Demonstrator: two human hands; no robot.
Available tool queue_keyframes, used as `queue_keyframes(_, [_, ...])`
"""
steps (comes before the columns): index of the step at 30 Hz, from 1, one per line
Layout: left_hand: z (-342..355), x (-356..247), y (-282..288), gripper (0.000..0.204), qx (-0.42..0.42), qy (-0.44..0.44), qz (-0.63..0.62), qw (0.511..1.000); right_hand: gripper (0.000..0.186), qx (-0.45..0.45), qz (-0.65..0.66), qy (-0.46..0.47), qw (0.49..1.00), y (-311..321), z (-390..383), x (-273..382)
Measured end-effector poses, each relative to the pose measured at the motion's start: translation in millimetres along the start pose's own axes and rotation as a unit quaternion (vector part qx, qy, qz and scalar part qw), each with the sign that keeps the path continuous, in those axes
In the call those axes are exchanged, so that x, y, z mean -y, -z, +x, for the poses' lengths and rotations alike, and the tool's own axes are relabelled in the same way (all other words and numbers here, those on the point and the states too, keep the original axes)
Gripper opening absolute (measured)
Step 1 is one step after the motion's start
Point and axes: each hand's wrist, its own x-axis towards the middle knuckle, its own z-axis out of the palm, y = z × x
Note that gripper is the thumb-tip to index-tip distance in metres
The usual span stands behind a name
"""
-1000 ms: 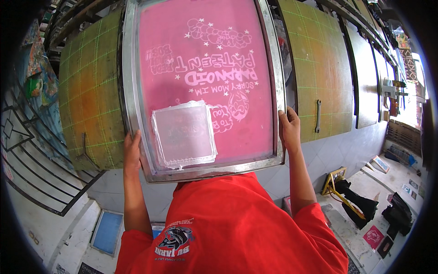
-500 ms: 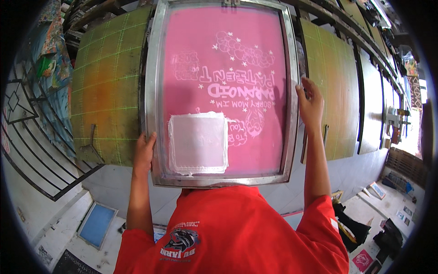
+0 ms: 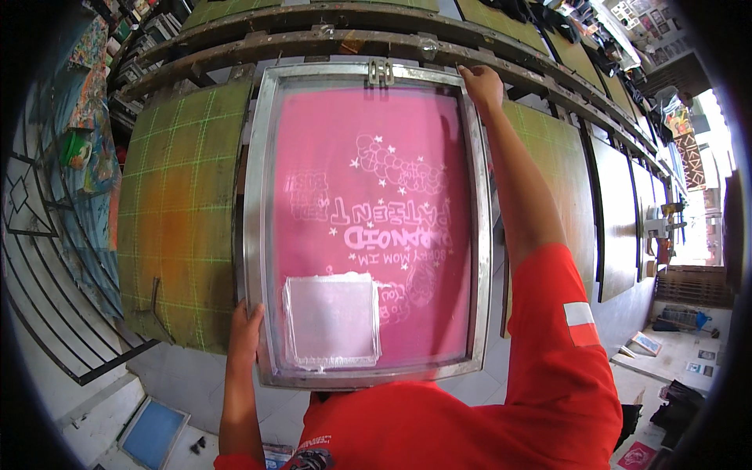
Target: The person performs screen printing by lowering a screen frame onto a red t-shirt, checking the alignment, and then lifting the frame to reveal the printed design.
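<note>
A silkscreen printing frame (image 3: 254, 196) with silver metal edges and pink mesh lies in front of me, its near end close to my red shirt. White lettering, small stars and drawings show on the mesh, mirrored. A pale square patch with rough white borders (image 3: 330, 321) covers the near left of the mesh. My left hand (image 3: 247, 333) holds the frame's left edge near the close corner, thumb on top and fingers hidden beneath. At the far right corner, my right hand (image 3: 482, 86) has its fingers bent and closed on the metal. A small metal bracket (image 3: 381, 74) sits on the far edge.
Green-lined boards stand on the left (image 3: 180, 211) and right (image 3: 548, 196) of the frame. Dark rails (image 3: 313, 43) run across behind it. A black metal railing (image 3: 102, 368) curves at far left. A blue-meshed frame (image 3: 155, 435) lies low on the left.
My right hand has gone from the middle of the right edge to the far right corner and closed there. The view has tilted farther ahead, so the screen appears lower.
</note>
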Motion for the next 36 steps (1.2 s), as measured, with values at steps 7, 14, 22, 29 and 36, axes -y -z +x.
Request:
queue_keyframes(7, [-3,-1,-1,0.05,-0.02,0.006,-0.006,1.0,0.067,0.116,-0.005,-0.079,0.99,-32,45,-19])
queue_keyframes(14, [-3,1,2,0.05,-0.005,0.005,-0.035,0.999,0.05,0.073,0.001,-0.092,0.993,-65,61,-35])
queue_keyframes(22, [-4,1,-1,0.049,-0.012,0.024,-0.074,0.997,0.04,0.057,0.022,-0.119,0.991,-63,53,-29])
queue_keyframes(29, [-5,-1,-4,0.043,-0.029,0.015,-0.061,0.998,0.036,0.053,-0.013,-0.081,0.995,-65,54,-31])
queue_keyframes(36, [-7,-2,-5,0.04,-0.059,0.037,-0.049,0.996,0.042,0.11,-0.038,-0.112,0.987,-45,52,-4])
